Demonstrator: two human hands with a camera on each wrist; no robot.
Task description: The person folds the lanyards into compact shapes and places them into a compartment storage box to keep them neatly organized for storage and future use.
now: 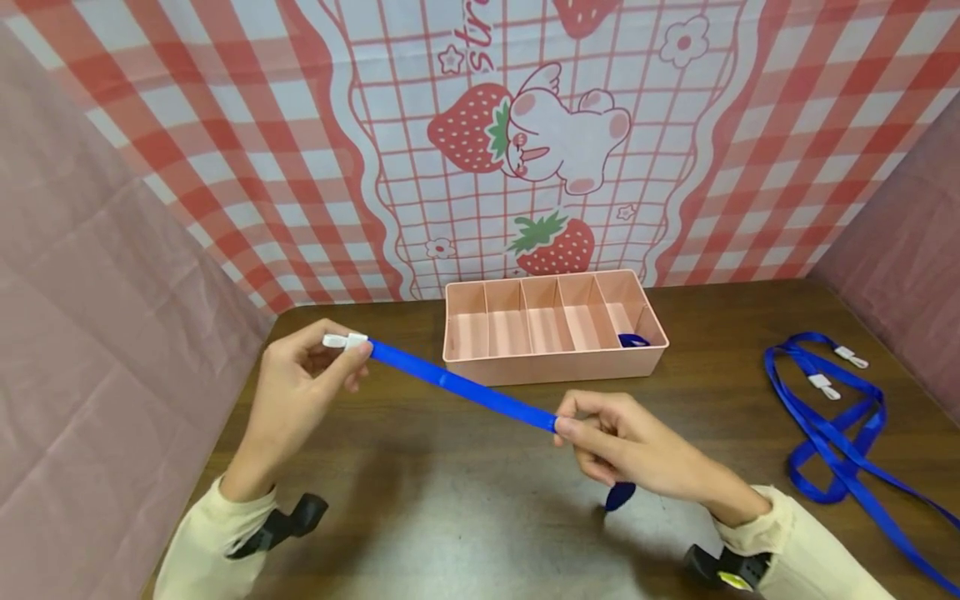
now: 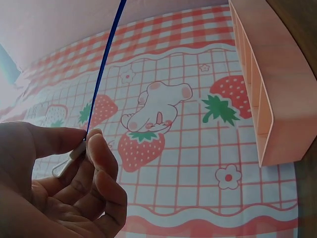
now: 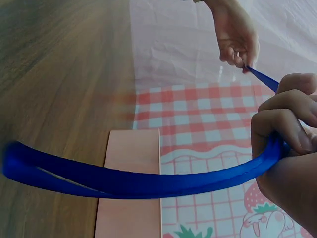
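A blue lanyard (image 1: 465,387) is stretched between my two hands above the table. My left hand (image 1: 303,375) pinches its end at the white plastic clip (image 1: 347,341), thumb against fingers. Lower and to the right, my right hand (image 1: 626,446) pinches the doubled strap between thumb and curled fingers. The rest of the lanyard (image 3: 148,184) hangs from the right hand as a loop, plain in the right wrist view. In the left wrist view the strap (image 2: 105,69) appears edge-on, running up from the fingertips.
A pink divided box (image 1: 555,367) stands at the back of the table, with a rolled blue strap (image 1: 634,340) in its rightmost compartment. More blue lanyards (image 1: 832,433) with white clips (image 1: 825,386) lie loosely on the right. A checked strawberry cloth (image 1: 247,150) hangs behind.
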